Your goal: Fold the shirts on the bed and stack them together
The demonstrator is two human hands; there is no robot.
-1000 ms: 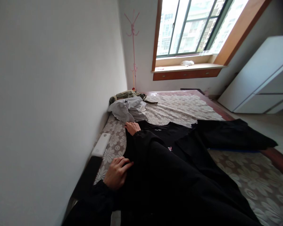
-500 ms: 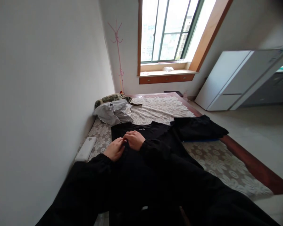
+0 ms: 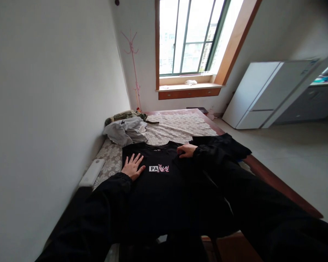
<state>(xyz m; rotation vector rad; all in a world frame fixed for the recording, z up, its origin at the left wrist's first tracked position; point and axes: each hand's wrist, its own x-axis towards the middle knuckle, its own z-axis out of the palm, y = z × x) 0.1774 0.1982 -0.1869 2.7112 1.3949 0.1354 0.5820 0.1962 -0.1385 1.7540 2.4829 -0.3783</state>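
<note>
A black T-shirt (image 3: 164, 196) is spread on the bed, its neckline at the far side and a white-and-pink printed logo (image 3: 159, 168) on its chest. My left hand (image 3: 132, 167) rests flat on the left part of the shirt, fingers spread. On the shirt's right shoulder, my right hand (image 3: 186, 150) has its fingers curled onto the fabric; the fingertips are partly hidden. Beyond that wrist lies another piece of folded black clothing (image 3: 226, 141), partly covered by my right sleeve.
The bed (image 3: 177, 125) has a floral cover and a reddish wooden edge. A grey cloth (image 3: 124, 131) and a camouflage bag (image 3: 125, 115) lie at its far left. Near the left wall is a white rectangular device (image 3: 92, 173). A pink coat stand (image 3: 133, 62) stands behind.
My hands have moved apart from the middle of the shirt, uncovering the printed logo. The left one has spread flat, while the right has gone to the right shoulder. The view has shifted slightly.
</note>
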